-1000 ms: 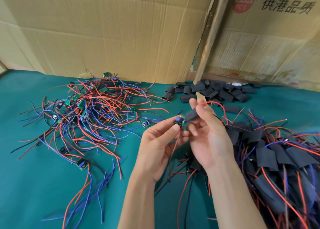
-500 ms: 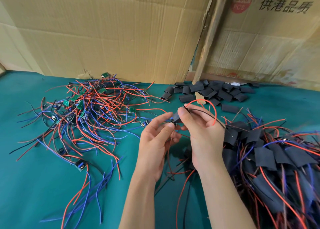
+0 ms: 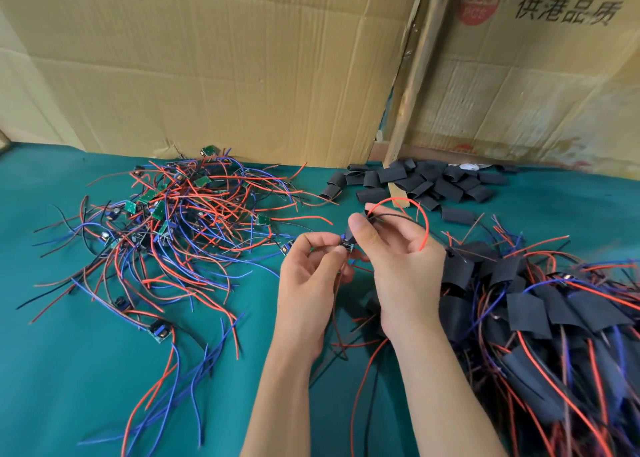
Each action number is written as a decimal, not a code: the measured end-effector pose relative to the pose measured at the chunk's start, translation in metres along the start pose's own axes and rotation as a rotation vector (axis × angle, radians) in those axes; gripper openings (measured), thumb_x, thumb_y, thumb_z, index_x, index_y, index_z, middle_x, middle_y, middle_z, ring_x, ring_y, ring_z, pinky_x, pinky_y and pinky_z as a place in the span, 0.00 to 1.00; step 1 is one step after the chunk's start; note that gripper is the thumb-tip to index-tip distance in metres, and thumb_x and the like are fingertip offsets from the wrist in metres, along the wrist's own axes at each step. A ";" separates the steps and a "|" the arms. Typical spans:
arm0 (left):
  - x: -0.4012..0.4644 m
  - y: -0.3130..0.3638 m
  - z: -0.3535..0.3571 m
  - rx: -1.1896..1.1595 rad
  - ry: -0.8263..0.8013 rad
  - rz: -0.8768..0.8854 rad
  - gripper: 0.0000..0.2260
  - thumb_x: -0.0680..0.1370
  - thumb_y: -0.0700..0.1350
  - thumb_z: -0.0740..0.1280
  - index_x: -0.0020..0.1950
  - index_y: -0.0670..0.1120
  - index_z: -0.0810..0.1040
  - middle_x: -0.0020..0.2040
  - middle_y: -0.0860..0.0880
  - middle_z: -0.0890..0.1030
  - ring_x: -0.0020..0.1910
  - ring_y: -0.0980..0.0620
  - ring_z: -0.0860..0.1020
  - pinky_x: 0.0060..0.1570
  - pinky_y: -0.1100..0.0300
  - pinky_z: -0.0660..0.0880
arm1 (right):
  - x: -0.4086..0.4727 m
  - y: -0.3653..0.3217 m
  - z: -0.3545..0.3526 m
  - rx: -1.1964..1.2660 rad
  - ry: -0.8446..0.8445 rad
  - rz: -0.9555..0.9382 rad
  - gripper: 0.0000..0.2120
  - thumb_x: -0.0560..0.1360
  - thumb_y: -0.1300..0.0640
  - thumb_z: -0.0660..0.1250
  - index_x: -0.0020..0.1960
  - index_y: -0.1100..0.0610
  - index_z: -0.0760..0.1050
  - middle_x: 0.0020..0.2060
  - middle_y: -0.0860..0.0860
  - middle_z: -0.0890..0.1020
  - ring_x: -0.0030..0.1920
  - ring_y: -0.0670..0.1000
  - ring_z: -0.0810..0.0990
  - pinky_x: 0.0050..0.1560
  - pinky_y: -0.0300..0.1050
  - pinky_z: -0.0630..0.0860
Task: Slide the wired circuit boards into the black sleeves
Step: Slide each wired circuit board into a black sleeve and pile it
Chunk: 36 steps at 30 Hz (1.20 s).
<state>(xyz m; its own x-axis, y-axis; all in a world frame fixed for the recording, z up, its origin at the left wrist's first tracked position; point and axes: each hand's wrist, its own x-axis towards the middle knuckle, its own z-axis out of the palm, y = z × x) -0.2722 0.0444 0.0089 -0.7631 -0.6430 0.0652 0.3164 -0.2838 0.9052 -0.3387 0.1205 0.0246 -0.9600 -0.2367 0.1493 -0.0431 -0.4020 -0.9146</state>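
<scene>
My left hand (image 3: 313,276) pinches a small wired circuit board (image 3: 347,246) between thumb and fingertips above the green table. My right hand (image 3: 398,259) grips a black sleeve (image 3: 350,232) that sits over most of the board; only the board's end shows below the sleeve. A red wire (image 3: 415,210) and a black wire loop out past my right fingers. A tangle of bare wired circuit boards (image 3: 173,221) lies at the left. Empty black sleeves (image 3: 422,183) are heaped at the back.
Sleeved boards with wires (image 3: 540,318) are piled at the right, reaching the lower edge. Cardboard sheets (image 3: 225,58) stand along the back of the green table (image 3: 69,370), with a wooden strip (image 3: 415,75) between them. One loose board (image 3: 158,330) lies at the front left.
The sleeve was held open beside the board a second ago; it has since gone over the board, and the red wire now loops out past my right fingers.
</scene>
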 end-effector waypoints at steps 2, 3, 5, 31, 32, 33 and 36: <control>0.000 0.000 0.000 -0.017 0.008 0.000 0.05 0.81 0.34 0.64 0.50 0.43 0.76 0.36 0.48 0.79 0.34 0.53 0.74 0.40 0.60 0.74 | -0.001 0.001 0.001 0.016 -0.057 0.041 0.12 0.71 0.63 0.79 0.53 0.57 0.84 0.44 0.52 0.88 0.43 0.48 0.85 0.46 0.42 0.82; 0.000 0.000 0.000 -0.032 0.009 -0.003 0.04 0.81 0.34 0.64 0.51 0.42 0.76 0.36 0.47 0.78 0.34 0.52 0.73 0.41 0.58 0.73 | -0.001 0.001 0.001 -0.002 -0.082 0.042 0.11 0.71 0.64 0.79 0.52 0.57 0.84 0.44 0.52 0.88 0.43 0.48 0.84 0.45 0.42 0.81; 0.000 0.000 0.000 -0.072 0.010 -0.012 0.04 0.81 0.34 0.63 0.52 0.42 0.76 0.35 0.47 0.77 0.34 0.51 0.72 0.43 0.55 0.71 | -0.002 -0.001 0.002 0.023 -0.102 0.059 0.07 0.72 0.64 0.78 0.49 0.59 0.85 0.44 0.53 0.88 0.43 0.48 0.84 0.44 0.41 0.80; 0.001 -0.005 -0.001 0.100 -0.023 0.060 0.04 0.73 0.40 0.67 0.45 0.48 0.79 0.35 0.49 0.81 0.32 0.53 0.76 0.35 0.65 0.74 | 0.000 -0.006 -0.001 -0.182 -0.107 -0.039 0.09 0.76 0.61 0.75 0.54 0.54 0.80 0.36 0.48 0.86 0.34 0.45 0.82 0.35 0.35 0.77; 0.001 -0.004 -0.001 0.099 -0.022 0.075 0.04 0.73 0.39 0.67 0.44 0.48 0.79 0.35 0.49 0.81 0.32 0.53 0.76 0.36 0.65 0.74 | 0.000 -0.006 -0.001 -0.190 -0.114 -0.037 0.08 0.76 0.61 0.75 0.52 0.53 0.79 0.37 0.49 0.87 0.34 0.46 0.82 0.35 0.36 0.77; 0.001 -0.003 -0.001 0.094 -0.024 0.087 0.04 0.73 0.39 0.67 0.44 0.47 0.79 0.36 0.49 0.81 0.33 0.53 0.75 0.37 0.64 0.74 | 0.000 -0.007 -0.001 -0.201 -0.119 -0.028 0.08 0.76 0.60 0.75 0.51 0.53 0.79 0.38 0.51 0.87 0.35 0.47 0.82 0.35 0.38 0.78; 0.000 -0.003 -0.002 0.056 -0.031 0.093 0.05 0.75 0.36 0.68 0.48 0.44 0.77 0.36 0.49 0.81 0.33 0.52 0.76 0.38 0.64 0.75 | -0.001 -0.009 -0.002 -0.249 -0.150 0.015 0.07 0.77 0.57 0.75 0.51 0.53 0.77 0.40 0.54 0.88 0.38 0.52 0.84 0.39 0.50 0.80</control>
<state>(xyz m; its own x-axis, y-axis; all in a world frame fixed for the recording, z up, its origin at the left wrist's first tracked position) -0.2718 0.0437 0.0054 -0.7489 -0.6425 0.1622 0.3554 -0.1829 0.9166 -0.3383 0.1261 0.0317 -0.9104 -0.3765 0.1717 -0.1135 -0.1720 -0.9785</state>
